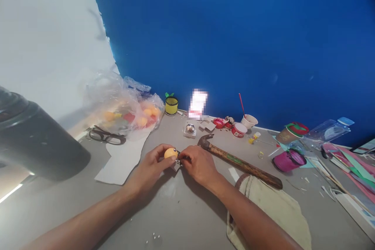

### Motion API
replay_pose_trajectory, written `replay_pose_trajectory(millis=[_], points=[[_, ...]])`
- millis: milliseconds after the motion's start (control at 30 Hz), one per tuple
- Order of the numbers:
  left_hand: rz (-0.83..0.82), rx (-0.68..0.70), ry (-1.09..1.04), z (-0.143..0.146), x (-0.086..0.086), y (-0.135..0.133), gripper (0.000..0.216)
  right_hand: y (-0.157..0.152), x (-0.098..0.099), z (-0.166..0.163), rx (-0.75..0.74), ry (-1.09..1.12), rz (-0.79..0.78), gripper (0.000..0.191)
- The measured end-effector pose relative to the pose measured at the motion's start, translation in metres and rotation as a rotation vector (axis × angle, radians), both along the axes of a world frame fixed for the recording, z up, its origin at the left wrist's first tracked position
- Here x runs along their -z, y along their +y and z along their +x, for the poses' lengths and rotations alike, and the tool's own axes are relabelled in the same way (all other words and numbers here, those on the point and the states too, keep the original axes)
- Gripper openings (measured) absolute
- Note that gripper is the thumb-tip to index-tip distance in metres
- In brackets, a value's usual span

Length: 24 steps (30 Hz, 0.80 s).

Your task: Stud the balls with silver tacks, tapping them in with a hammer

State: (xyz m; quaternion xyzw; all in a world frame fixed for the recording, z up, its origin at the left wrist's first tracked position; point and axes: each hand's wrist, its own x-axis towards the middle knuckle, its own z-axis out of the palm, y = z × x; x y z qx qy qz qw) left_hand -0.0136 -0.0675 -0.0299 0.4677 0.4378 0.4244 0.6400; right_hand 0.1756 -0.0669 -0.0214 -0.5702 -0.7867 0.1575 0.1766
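Observation:
My left hand (152, 166) pinches a small orange ball (170, 152) between thumb and fingers, just above the grey table (175, 211). My right hand (197, 163) is closed beside it, its fingertips pressed on a small dark metal piece (177, 159) at the ball's right side; what the piece is I cannot make out. Both hands meet at the middle of the table. A hammer (238, 161) with a wooden handle lies just beyond my right hand, head toward the wall.
A clear plastic bag (129, 109) with orange balls lies at back left, black glasses (107, 136) and white paper (123, 162) before it. A large black object (35, 140) is at left. Cups, paint pots and paper strips crowd the right. A beige cloth (272, 207) lies under my right forearm.

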Motion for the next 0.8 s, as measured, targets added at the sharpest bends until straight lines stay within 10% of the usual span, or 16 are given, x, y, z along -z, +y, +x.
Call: replay_pose_trajectory(millis=[800], points=[[0.083, -0.076, 0.178, 0.001, -0.005, -0.002, 0.039, 0.006, 0.023, 0.006, -0.096, 0.04, 0.276, 0.023]])
